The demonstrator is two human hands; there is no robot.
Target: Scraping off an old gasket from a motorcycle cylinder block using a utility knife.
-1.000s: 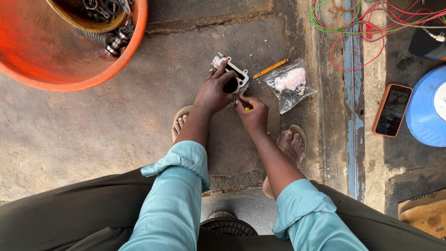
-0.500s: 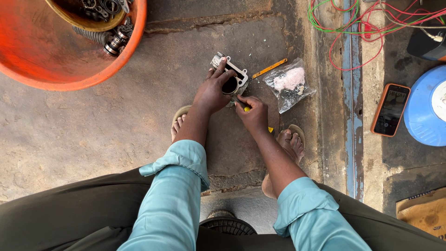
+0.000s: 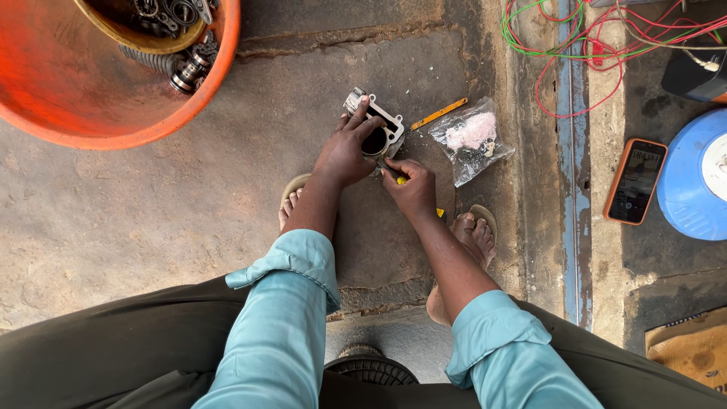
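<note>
Now | left hand (image 3: 344, 155) holds grey metal cylinder block (image 3: 376, 129) on floor | right hand (image 3: 413, 189) grips yellow-handled tool (image 3: 400, 180) against it

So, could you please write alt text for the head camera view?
The left hand steadies a grey metal engine cylinder block on concrete floor while the right hand works a yellow-handled tool against it.
</note>
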